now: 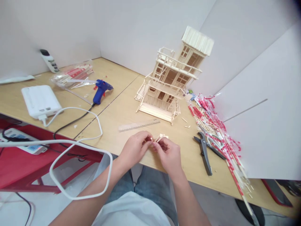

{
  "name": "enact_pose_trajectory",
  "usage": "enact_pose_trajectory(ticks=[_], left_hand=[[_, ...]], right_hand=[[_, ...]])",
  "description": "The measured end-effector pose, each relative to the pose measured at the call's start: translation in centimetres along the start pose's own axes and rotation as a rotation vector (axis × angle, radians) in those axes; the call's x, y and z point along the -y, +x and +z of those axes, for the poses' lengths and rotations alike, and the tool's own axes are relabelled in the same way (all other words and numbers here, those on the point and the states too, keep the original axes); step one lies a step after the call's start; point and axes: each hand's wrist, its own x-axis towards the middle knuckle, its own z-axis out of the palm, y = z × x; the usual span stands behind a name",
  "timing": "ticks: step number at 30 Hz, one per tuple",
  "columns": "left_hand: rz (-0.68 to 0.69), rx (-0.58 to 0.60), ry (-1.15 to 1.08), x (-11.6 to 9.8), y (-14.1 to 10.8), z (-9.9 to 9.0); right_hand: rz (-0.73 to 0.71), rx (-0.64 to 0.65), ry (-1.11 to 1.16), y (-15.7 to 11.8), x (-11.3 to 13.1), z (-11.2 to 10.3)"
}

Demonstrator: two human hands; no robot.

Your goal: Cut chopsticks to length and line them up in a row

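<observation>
Near the table's front edge my left hand (138, 145) and my right hand (167, 152) meet, fingers pinched on small pale wooden sticks (160, 137). The fingers partly hide the sticks, and the exact shape of the piece cannot be made out. Just beyond my hands lies a clear ruler (139, 125). Farther back stands a multi-storey model house (169, 82) of thin wooden sticks, with railings and a slatted roof. Short stick pieces lie at its right foot.
A blue glue gun (100, 91), white power bank (41, 101) and bagged sticks (76, 74) are at the left. A white cable (110, 169) loops over the left arm. Black-handled cutters (204, 153) and red-wrapped sticks (221, 135) lie at the right.
</observation>
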Motion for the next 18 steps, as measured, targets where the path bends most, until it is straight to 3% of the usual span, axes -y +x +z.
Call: enact_pose_trajectory(ticks=[9,18], left_hand=[[0.043,0.047,0.107,-0.35,-0.68,-0.13],[0.041,0.066,0.118,-0.86,-0.68,-0.42]], right_hand=[[-0.114,-0.014,-0.212,-0.73,-0.38,-0.12],[-0.117,-0.024,-0.239,-0.75,0.35,-0.03]])
